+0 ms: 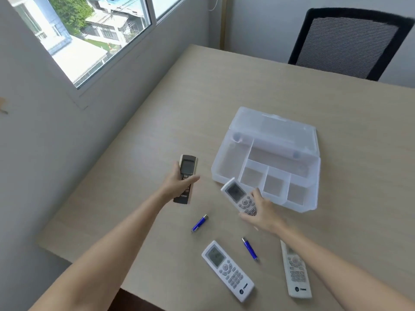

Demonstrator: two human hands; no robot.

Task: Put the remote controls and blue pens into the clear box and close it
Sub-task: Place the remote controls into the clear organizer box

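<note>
The clear box [226, 158] stands open on the table, its lid [276, 129] folded back and its compartments empty. My left hand [177, 182] holds a black remote [186, 169] upright, left of the box. A white remote [235, 194] is gripped in my right hand [262, 214], its top end close to the box's near left corner. Two more white remotes [226, 270] [296, 272] lie near the table's front edge; my right forearm covers the top of the right one. One blue pen [199, 223] lies between my arms, a second blue pen [249, 248] between the two lying remotes.
The wooden table [224, 86] meets a grey wall with a window [89, 37] on the left. A black mesh chair [345, 41] stands behind the table's far edge at the right.
</note>
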